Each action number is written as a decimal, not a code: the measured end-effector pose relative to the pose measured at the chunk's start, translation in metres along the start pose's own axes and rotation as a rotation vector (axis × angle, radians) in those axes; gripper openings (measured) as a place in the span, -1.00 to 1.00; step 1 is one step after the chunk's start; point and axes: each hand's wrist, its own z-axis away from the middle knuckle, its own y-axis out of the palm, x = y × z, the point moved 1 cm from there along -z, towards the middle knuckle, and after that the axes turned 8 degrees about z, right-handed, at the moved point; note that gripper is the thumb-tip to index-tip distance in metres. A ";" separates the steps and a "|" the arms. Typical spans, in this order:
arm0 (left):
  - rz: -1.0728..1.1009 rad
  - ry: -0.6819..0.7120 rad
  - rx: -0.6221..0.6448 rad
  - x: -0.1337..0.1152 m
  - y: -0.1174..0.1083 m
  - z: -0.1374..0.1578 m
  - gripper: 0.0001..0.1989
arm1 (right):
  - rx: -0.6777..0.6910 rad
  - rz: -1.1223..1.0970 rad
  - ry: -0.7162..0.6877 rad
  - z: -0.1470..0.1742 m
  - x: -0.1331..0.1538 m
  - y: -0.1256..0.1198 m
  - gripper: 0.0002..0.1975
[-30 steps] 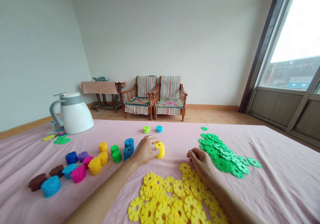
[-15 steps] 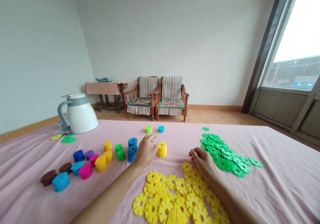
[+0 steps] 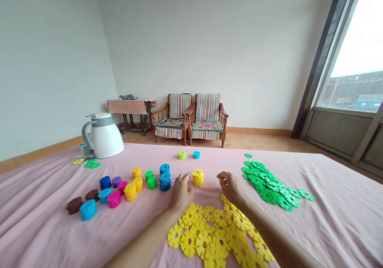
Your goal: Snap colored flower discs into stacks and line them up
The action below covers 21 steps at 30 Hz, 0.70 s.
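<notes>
My left hand [image 3: 182, 192] is just left of a short stack of yellow flower-shaped plastic discs [image 3: 198, 178]. Its fingers are apart and hold nothing. To the right of that stack, with a gap between, my right hand [image 3: 229, 186] hovers with loosely bent fingers and no disc visible in them. Below both hands spreads a loose pile of yellow discs [image 3: 204, 244], partly covered by my right forearm. Beyond the stack stand a small lime-green stack [image 3: 182, 155] and a small blue stack [image 3: 196, 154].
A pile of loose green discs [image 3: 269, 186] lies to the right. On the left stand several coloured stacks, among them tall blue ones [image 3: 164, 180] and pink ones [image 3: 113, 200]. A white jug [image 3: 107, 138] stands at the far left of the pink cloth [image 3: 335, 204].
My left hand has drawn back towards me beside the yellow stack. My right hand has moved left, away from the green pile, and its fingers have loosened. The view has shifted slightly.
</notes>
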 end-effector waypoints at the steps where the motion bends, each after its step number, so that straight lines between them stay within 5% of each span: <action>1: -0.035 0.023 0.009 -0.001 0.000 0.001 -0.51 | -0.001 0.016 -0.029 0.001 0.010 0.005 -0.71; 7: -0.122 0.042 0.055 -0.003 0.002 0.007 -0.47 | -0.019 0.178 -0.121 0.003 0.054 0.018 -0.69; 21: -0.059 0.050 0.068 -0.013 -0.001 0.009 -0.52 | 0.007 0.393 -0.189 0.008 0.061 0.017 -0.77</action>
